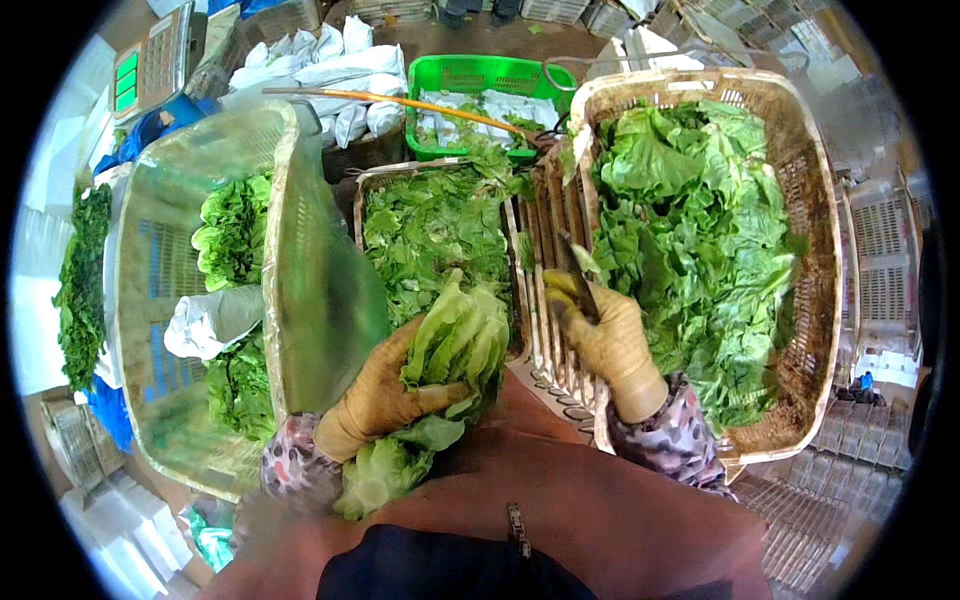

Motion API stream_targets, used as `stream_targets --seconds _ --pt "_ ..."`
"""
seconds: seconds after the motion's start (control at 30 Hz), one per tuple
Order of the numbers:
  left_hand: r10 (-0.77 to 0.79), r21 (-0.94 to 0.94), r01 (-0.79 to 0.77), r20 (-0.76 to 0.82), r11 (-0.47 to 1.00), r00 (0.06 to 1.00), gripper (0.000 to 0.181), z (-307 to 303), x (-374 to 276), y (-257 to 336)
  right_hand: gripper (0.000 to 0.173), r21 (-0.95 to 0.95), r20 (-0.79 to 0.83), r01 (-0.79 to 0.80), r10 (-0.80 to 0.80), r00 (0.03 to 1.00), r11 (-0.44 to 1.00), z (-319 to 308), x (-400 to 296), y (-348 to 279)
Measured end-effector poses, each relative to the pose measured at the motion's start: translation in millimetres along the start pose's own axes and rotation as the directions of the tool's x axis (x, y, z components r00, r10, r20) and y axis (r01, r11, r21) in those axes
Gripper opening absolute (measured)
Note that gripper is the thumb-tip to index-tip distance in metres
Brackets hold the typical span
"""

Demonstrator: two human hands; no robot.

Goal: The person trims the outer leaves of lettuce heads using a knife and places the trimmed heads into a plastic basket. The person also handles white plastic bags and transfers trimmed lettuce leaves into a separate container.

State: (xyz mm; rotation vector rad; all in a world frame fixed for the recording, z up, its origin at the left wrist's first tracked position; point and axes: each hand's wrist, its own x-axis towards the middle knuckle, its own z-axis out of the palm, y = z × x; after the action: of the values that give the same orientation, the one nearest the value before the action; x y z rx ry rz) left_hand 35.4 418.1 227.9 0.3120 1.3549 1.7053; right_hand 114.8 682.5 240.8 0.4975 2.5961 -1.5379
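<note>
My left hand (394, 394), in a tan glove, grips a head of green leaf lettuce (457, 337) in front of my body. More pale lettuce leaves (382, 476) hang below that wrist against my apron; whether they belong to the same head I cannot tell. In my right hand (607, 330), also gloved, is a knife (576, 274) with a dark blade, its tip pointing up and away from me. The knife is apart from the lettuce. Beyond my hands stands a crate of loose lettuce leaves (435, 217). My right hand is just left of a large crate of lettuce (690, 247).
At the left, a lined crate (202, 135) holds lettuce heads and a white-wrapped bundle (217, 319). A stick (420, 103) lies across a green basket (487, 67). White wrapped bundles (352, 71) and a scale (154, 67) stand farther back.
</note>
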Motion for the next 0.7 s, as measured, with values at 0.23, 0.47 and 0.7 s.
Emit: stream_targets --seconds 0.23,0.47,0.7 --pt "0.274 0.283 -0.264 0.003 0.922 0.962 0.064 -9.5 3.2 9.8 0.027 -0.007 -0.240 -0.157 0.151 0.959 0.988 -3.2 -2.4 -35.9" --pt "0.176 -0.247 -0.128 0.184 0.961 0.967 0.081 -6.0 5.3 1.1 0.074 0.091 0.257 0.156 -0.175 0.950 0.984 5.8 10.3 -51.7" --pt "0.607 0.580 -0.580 0.177 0.572 0.775 0.034 -22.3 14.4 10.0 0.052 0.224 0.608 -0.527 0.305 0.733 0.820 16.3 11.3 -59.8"
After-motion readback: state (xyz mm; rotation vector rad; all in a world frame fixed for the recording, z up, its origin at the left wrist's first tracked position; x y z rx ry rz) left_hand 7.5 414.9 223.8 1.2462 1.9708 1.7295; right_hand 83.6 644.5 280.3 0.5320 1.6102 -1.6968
